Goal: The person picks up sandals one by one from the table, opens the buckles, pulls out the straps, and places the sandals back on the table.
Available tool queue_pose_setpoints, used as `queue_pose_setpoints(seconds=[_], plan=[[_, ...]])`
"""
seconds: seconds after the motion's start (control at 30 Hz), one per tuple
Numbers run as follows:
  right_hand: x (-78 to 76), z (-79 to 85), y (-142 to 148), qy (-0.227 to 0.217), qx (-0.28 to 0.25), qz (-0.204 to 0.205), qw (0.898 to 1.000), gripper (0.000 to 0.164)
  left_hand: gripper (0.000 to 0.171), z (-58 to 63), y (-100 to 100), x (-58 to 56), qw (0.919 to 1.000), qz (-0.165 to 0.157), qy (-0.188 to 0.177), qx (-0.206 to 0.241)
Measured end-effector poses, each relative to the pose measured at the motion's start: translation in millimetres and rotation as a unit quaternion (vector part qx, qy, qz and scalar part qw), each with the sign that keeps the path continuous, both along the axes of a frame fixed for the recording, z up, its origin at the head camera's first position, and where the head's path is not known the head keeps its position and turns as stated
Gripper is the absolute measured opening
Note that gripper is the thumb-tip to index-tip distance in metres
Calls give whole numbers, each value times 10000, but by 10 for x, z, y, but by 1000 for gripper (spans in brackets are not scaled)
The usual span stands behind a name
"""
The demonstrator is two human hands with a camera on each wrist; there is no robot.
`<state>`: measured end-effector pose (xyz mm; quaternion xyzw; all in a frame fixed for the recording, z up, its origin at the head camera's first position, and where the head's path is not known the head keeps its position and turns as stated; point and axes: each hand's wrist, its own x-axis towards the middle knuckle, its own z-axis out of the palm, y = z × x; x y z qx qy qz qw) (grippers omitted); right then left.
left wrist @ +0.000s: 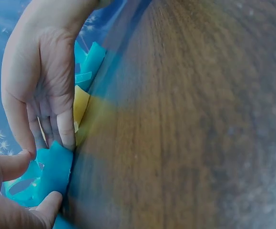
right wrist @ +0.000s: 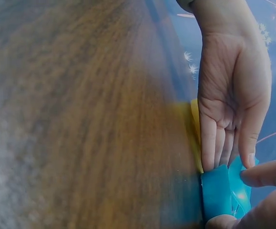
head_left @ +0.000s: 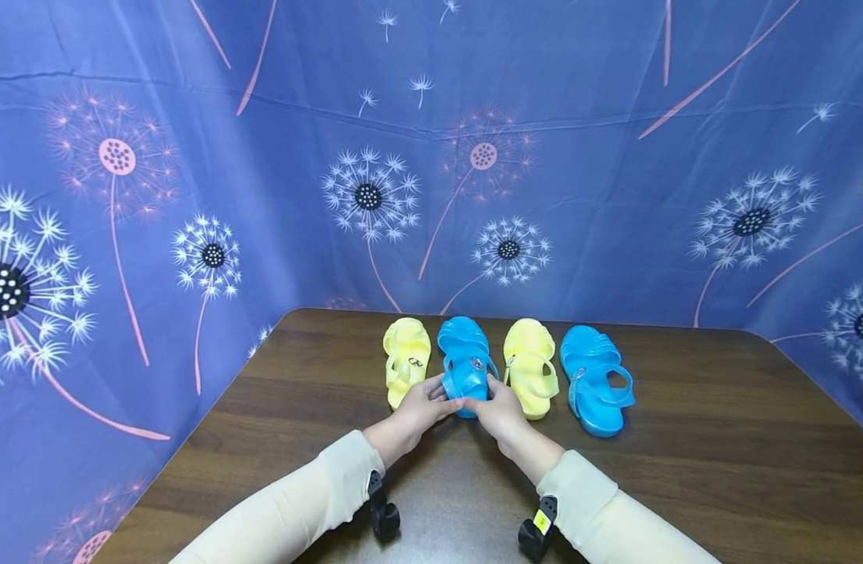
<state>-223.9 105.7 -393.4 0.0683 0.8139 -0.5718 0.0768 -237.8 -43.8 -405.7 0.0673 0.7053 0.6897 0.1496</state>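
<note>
Tabletop (head_left: 727, 439) is stretching wide to the right of both hands in the head view, its far edge running beyond them. Left hand (head_left: 417, 411) and right hand (head_left: 503, 411) are holding the near end of a blue sandal (head_left: 465, 368) between them, yellow sandals (head_left: 526, 372) flanking it closely. In the left wrist view, wood is running beside the grip, and smooth, cut-out straps are showing. In the right wrist view, thumbs are meeting over its glossy surface.

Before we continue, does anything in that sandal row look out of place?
Nothing looks spilled or damaged. The order seems odd: yellow sandals alternate with blue sandals across the table, so matching colors aren't side by side.
</note>
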Motion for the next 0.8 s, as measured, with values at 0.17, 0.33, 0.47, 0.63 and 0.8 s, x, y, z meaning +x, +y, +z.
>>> queue_pose_setpoints(seconds=[0.17,0.33,0.47,0.63,0.8], plan=[[-4,23,5,59,-272,-93,9996,76,74,39,-2,8,9997,173,76,-181],[-26,105,11,142,-338,-85,9993,76,77,169,20,2,9972,381,384,-517],[-48,178,22,277,-212,-100,9993,74,77,282,54,-18,9960,484,510,-549],[-54,224,42,450,-85,-100,9989,70,76,364,88,-13,9925,635,593,-857],[-60,251,64,547,-29,-59,9985,63,74,424,117,2,9894,760,783,-958]])
